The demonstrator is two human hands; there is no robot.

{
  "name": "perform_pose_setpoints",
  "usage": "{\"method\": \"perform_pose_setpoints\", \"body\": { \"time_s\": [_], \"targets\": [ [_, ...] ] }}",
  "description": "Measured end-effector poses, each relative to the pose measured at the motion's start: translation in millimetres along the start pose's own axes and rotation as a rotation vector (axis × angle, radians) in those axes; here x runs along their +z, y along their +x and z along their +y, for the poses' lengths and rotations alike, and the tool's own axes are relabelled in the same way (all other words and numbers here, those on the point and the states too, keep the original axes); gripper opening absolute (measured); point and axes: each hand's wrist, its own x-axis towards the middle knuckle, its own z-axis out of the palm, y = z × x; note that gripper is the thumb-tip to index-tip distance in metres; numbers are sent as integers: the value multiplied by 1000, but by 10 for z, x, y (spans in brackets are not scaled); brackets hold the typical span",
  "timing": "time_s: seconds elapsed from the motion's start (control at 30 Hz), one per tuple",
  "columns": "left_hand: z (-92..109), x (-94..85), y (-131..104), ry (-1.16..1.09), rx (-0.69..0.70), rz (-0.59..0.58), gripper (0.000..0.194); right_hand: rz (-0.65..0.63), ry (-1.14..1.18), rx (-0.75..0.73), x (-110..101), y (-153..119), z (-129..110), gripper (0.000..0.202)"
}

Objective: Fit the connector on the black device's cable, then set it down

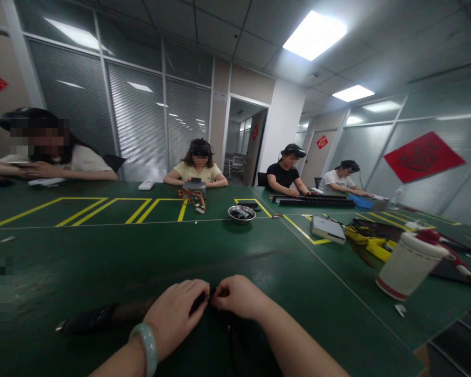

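Observation:
My left hand (178,306), with a pale green bangle (147,343) at its wrist, is closed in a pinch near the front middle of the table. Close beside it, my right hand (237,298) is also pinched, fingertips facing the left ones. A small dark part with a brassy glint sits between them, too small to name. A dark, rod-shaped tool with a metal tip, like an electric screwdriver (98,318), lies at the left; its rear end disappears behind my left hand. Beneath my right hand is something black (231,340), too dark to make out.
Ahead is a metal bowl (242,213) of dark pieces. A grey box (328,229), yellow trays (379,247) and a white cup (410,266) stand to the right. Several people sit across the green table (102,251); one has a device with coloured wires (196,196) in front.

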Motion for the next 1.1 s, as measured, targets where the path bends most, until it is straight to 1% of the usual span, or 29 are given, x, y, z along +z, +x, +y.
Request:
{"method": "perform_pose_setpoints", "body": {
  "time_s": [0.13,0.4,0.63,0.8,0.93,1.1],
  "targets": [
    [-10,14,-4,-6,-48,17,19,3,27,12,1,-5,-5,19],
    [-19,28,-11,9,-3,17,17,15,7,11,-1,-9,-28,19],
    [-62,72,-7,-16,-72,50,24,13,11,1,0,-7,-15,19],
    [-44,47,-6,10,15,28,15,18,-14,11,-20,-26,-72,19],
    [-23,22,-1,15,66,15,19,26,-35,19,-20,-27,-79,19],
    [-20,36,-7,2,-46,36,26,15,-1,15,-17,-24,-49,18]
  ]
}}
